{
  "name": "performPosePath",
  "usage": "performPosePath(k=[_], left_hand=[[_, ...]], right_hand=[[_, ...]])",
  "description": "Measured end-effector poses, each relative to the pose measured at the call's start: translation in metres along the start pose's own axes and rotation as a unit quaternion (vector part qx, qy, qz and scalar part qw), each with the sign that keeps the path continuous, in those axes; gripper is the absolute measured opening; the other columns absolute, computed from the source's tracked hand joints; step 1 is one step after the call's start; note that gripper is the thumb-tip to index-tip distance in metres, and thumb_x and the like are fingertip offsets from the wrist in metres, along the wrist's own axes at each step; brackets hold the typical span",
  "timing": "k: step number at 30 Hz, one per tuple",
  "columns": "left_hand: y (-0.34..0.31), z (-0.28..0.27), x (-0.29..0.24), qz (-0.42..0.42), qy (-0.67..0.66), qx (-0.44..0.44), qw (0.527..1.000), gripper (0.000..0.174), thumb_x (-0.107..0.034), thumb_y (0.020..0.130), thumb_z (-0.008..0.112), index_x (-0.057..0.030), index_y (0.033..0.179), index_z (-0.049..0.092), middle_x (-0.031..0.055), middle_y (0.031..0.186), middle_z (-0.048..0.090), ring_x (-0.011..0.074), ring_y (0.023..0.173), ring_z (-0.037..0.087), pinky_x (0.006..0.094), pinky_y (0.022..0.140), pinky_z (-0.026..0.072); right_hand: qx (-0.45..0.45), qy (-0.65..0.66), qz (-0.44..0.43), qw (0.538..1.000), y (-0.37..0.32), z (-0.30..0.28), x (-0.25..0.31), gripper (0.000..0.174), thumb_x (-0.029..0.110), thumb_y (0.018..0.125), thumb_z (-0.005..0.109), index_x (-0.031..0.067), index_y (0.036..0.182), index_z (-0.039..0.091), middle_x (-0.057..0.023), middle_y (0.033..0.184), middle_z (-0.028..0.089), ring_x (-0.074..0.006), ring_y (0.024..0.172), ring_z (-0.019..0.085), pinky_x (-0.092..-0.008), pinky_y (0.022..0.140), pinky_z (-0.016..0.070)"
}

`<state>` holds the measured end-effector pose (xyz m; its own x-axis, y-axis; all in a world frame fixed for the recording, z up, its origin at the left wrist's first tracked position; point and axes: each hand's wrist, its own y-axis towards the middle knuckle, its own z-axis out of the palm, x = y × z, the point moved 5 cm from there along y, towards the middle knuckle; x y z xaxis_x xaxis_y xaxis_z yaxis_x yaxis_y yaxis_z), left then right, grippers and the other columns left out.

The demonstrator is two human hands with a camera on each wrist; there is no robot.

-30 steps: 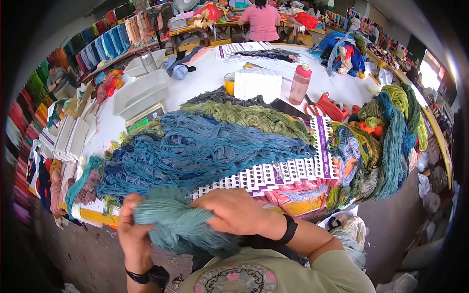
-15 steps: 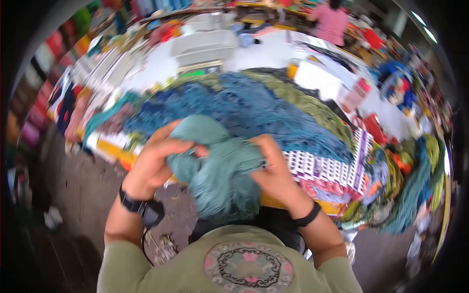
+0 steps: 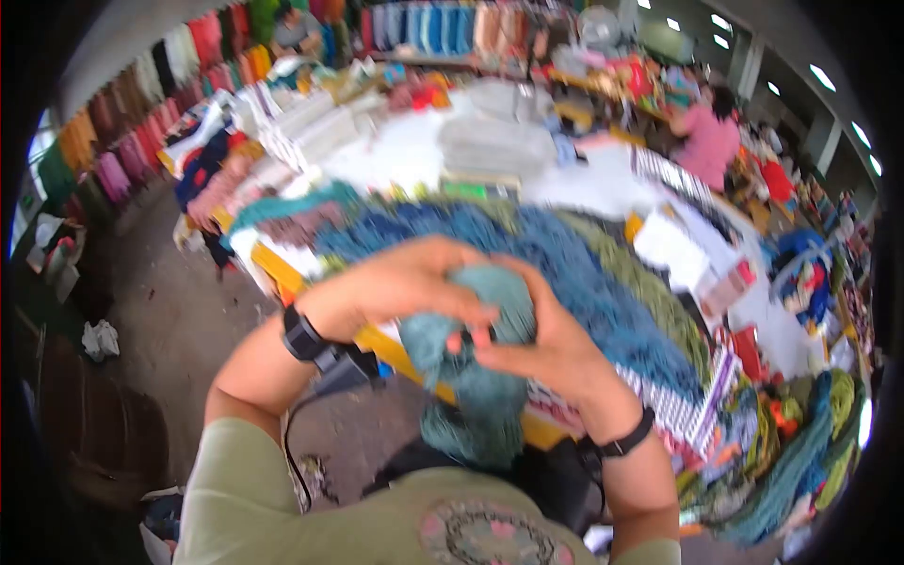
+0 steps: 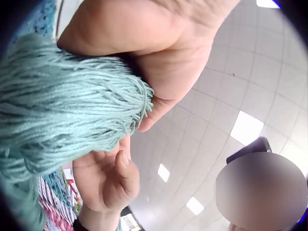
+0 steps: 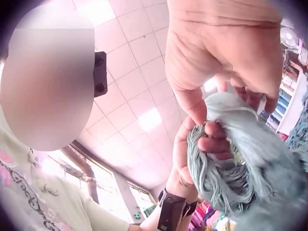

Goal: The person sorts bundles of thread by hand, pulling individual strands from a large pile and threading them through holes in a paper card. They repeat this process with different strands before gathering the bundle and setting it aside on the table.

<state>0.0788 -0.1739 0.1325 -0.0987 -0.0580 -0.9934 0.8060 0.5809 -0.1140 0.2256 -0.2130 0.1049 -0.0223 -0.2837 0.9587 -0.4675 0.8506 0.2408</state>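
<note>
A teal yarn skein (image 3: 480, 400) is held off the table, its lower part hanging in front of the body. The left hand (image 3: 410, 282) grips its upper part from the left, and in the right wrist view fingertips poke through the skein's loop (image 5: 214, 178). On the other side the right hand (image 3: 556, 344) curls round the skein, thumb pointing toward the left fingers. Strands bunch beside the left palm (image 4: 168, 62) in the left wrist view, with the right hand (image 4: 108, 180) below. The right hand (image 5: 226, 57) pinches the loop's edge in the right wrist view.
Blue yarn (image 3: 574, 282) and olive yarn (image 3: 650, 282) cover the table's near part. Behind stand a grey tray (image 3: 494, 146) and a scale (image 3: 480, 186). A bottle (image 3: 730, 287) and punched cards (image 3: 702, 424) lie right; a person in pink (image 3: 708, 141) is farther back.
The view has turned left. The skein has been raised and turned upright between the hands, its lower part hanging, and the hands have come close together at its top.
</note>
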Motion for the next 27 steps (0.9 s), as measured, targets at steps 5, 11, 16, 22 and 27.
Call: performPosePath(k=[5,11,16,22,27], left_hand=[[-0.030,0.018,-0.006,0.004,-0.036,0.178,0.983,0.056,-0.020,0.085,0.071,0.0052,0.127,0.045,0.0176,0.092,0.069,0.0190,0.077,0.068,0.0299,0.065,0.0552],[-0.061,0.061,0.062,-0.070,-0.165,0.457,0.871,0.070,-0.036,0.080,0.077,0.0097,0.126,0.049,0.0215,0.114,0.064,0.0296,0.103,0.066,0.0388,0.088,0.0513],[-0.109,0.072,0.010,0.139,-0.078,0.434,0.887,0.073,-0.047,0.081,0.072,0.0100,0.123,0.055,0.0258,0.119,0.062,0.0330,0.107,0.062,0.0401,0.090,0.0485],[-0.154,0.002,-0.107,0.434,-0.146,-0.051,0.888,0.058,-0.039,0.100,0.044,0.0062,0.136,0.040,0.0253,0.136,0.049,0.0314,0.122,0.054,0.0375,0.105,0.0430],[-0.157,0.001,-0.092,0.288,-0.151,-0.241,0.915,0.055,-0.037,0.101,0.043,0.0085,0.131,0.044,0.0234,0.135,0.050,0.0330,0.125,0.051,0.0426,0.108,0.0406]], right_hand=[[-0.030,0.243,0.010,0.970,-0.002,-0.006,0.049,0.082,0.001,0.071,0.067,0.0041,0.144,0.032,-0.0117,0.109,0.062,-0.0199,0.084,0.063,-0.0307,0.074,0.0520],[-0.044,0.334,-0.186,0.923,-0.006,-0.018,0.115,0.083,0.020,0.075,0.063,0.0062,0.148,0.027,-0.0134,0.103,0.063,-0.0233,0.089,0.064,-0.0342,0.077,0.0540],[-0.232,0.409,-0.092,0.877,-0.001,-0.043,0.086,0.055,0.032,0.083,0.056,0.0030,0.130,0.051,-0.0113,0.100,0.065,-0.0270,0.090,0.065,-0.0388,0.081,0.0544],[-0.017,0.287,0.119,0.950,0.003,0.019,-0.039,0.041,0.027,0.088,0.059,0.0026,0.122,0.056,-0.0126,0.116,0.061,-0.0238,0.108,0.059,-0.0385,0.096,0.0466],[0.031,0.230,-0.046,0.972,0.027,0.102,0.005,0.050,0.032,0.089,0.063,0.0016,0.128,0.051,-0.0107,0.124,0.055,-0.0192,0.116,0.054,-0.0331,0.097,0.0442]])
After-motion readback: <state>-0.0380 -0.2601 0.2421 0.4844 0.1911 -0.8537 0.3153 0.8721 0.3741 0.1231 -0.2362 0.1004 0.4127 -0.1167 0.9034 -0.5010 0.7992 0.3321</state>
